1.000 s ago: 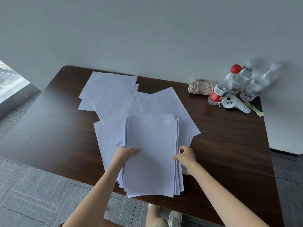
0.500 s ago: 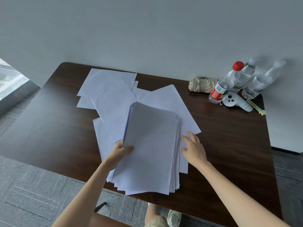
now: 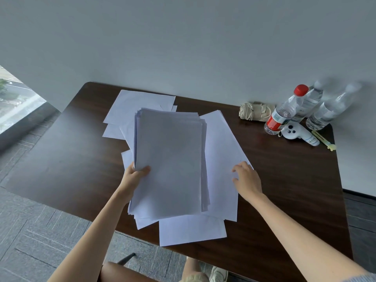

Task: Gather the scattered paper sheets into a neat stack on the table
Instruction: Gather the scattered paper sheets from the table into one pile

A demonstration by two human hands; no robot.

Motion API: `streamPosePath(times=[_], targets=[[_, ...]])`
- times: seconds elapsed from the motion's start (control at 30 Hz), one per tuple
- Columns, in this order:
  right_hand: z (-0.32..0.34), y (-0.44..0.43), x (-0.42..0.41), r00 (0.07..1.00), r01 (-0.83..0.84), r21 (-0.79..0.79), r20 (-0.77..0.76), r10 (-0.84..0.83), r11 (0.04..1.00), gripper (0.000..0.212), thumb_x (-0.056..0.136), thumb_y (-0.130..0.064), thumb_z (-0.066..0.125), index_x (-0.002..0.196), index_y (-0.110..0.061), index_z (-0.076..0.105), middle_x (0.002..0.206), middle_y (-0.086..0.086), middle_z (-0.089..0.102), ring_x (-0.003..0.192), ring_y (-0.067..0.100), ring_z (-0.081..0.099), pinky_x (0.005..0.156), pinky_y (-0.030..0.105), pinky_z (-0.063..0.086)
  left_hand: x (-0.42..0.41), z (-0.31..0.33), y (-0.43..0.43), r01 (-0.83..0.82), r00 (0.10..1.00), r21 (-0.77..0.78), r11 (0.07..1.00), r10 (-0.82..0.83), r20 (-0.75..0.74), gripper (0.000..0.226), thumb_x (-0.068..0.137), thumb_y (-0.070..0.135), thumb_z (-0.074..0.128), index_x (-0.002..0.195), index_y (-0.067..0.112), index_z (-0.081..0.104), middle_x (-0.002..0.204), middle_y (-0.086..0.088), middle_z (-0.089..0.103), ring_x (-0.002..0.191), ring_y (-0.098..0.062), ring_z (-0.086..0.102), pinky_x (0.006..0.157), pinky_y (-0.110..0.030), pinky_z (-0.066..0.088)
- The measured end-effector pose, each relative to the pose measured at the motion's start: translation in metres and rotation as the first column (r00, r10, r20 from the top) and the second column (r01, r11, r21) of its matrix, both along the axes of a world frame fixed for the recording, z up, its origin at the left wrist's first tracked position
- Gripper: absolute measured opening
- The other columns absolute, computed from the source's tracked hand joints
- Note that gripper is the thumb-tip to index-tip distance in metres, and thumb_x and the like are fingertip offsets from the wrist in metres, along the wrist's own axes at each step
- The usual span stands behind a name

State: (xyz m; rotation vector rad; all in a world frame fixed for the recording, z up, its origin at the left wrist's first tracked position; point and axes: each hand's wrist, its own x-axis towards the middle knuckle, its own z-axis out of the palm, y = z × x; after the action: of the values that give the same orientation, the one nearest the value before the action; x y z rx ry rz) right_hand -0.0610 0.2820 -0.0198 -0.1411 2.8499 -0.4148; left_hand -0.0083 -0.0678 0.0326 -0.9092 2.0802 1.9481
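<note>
A thick stack of white paper sheets [image 3: 169,161] is raised off the dark wooden table [image 3: 284,180], and my left hand [image 3: 135,175] grips its left edge with the thumb on top. My right hand [image 3: 245,179] rests with spread fingers on a loose sheet [image 3: 222,151] lying to the right of the stack. More loose sheets lie flat: several at the far left [image 3: 138,102] and one near the front edge [image 3: 191,231], partly hidden under the held stack.
At the back right corner stand three water bottles, one with a red cap [image 3: 284,110], beside a folded beige cloth [image 3: 254,110], a white controller [image 3: 299,134] and a yellow clip [image 3: 323,140]. A grey wall runs behind the table. Carpet floor lies left.
My left hand has lifted the stack off the table and carried it up and away from me. My right hand let go of the stack and moved right onto a loose sheet.
</note>
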Motion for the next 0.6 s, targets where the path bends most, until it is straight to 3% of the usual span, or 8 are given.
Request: streamPosePath(times=[0.17, 0.33, 0.43, 0.53, 0.6], targets=[[0.01, -0.021, -0.041, 0.998, -0.027, -0.014, -0.054, 0.027, 1.0, 0.025, 0.088, -0.019, 0.067, 0.112, -0.014, 0.06, 0.116, 0.002, 0.056, 0.103, 0.019, 0.055, 0.086, 0.029, 0.046, -0.018, 0.007, -0.002, -0.022, 1.0, 0.011, 1.0, 0.022, -0.011, 0.021, 0.091, -0.002, 0.059, 0.095, 0.017, 0.064, 0.065, 0.009, 0.072, 0.058, -0.01, 0.068, 0.051, -0.022, 0.055], [0.008, -0.047, -0.073, 0.985, -0.154, 0.099, 0.097, 0.145, 0.983, 0.062, 0.073, -0.045, 0.078, 0.118, -0.014, 0.048, 0.118, 0.003, 0.05, 0.11, 0.022, 0.047, 0.089, 0.031, 0.04, -0.035, 0.011, -0.009, -0.043, 0.999, 0.021, 0.999, 0.043, -0.006, 0.019, 0.092, -0.002, 0.059, 0.095, 0.015, 0.065, 0.066, 0.008, 0.072, 0.058, -0.009, 0.068, 0.053, -0.024, 0.055], [-0.001, -0.054, -0.08, 0.965, -0.225, 0.183, 0.181, 0.192, 0.957, 0.074, 0.065, -0.047, 0.081, 0.119, -0.014, 0.042, 0.119, 0.005, 0.048, 0.108, 0.023, 0.046, 0.089, 0.031, 0.04, -0.044, 0.011, -0.018, -0.068, 0.998, 0.02, 0.998, 0.068, -0.003, 0.02, 0.091, -0.002, 0.06, 0.095, 0.017, 0.065, 0.075, 0.002, 0.072, 0.067, -0.018, 0.068, 0.059, -0.029, 0.056], [-0.004, -0.054, -0.086, 0.952, -0.228, 0.169, 0.243, 0.184, 0.959, 0.073, 0.062, -0.043, 0.083, 0.116, -0.015, 0.042, 0.117, 0.004, 0.052, 0.108, 0.023, 0.048, 0.089, 0.031, 0.038, -0.05, 0.012, -0.025, -0.089, 0.996, 0.039, 0.995, 0.089, 0.003, 0.019, 0.09, 0.0, 0.063, 0.097, 0.017, 0.065, 0.089, -0.007, 0.067, 0.07, -0.019, 0.066, 0.06, -0.028, 0.056], [-0.003, -0.056, -0.088, 0.943, -0.229, 0.149, 0.278, 0.181, 0.962, 0.059, 0.063, -0.039, 0.083, 0.105, -0.019, 0.046, 0.114, 0.002, 0.053, 0.106, 0.022, 0.048, 0.087, 0.029, 0.036, -0.053, 0.012, -0.028, -0.106, 0.994, 0.077, 0.991, 0.106, -0.003, 0.022, 0.081, 0.003, 0.071, 0.097, 0.017, 0.066, 0.09, -0.008, 0.067, 0.065, -0.015, 0.068, 0.057, -0.026, 0.057]])
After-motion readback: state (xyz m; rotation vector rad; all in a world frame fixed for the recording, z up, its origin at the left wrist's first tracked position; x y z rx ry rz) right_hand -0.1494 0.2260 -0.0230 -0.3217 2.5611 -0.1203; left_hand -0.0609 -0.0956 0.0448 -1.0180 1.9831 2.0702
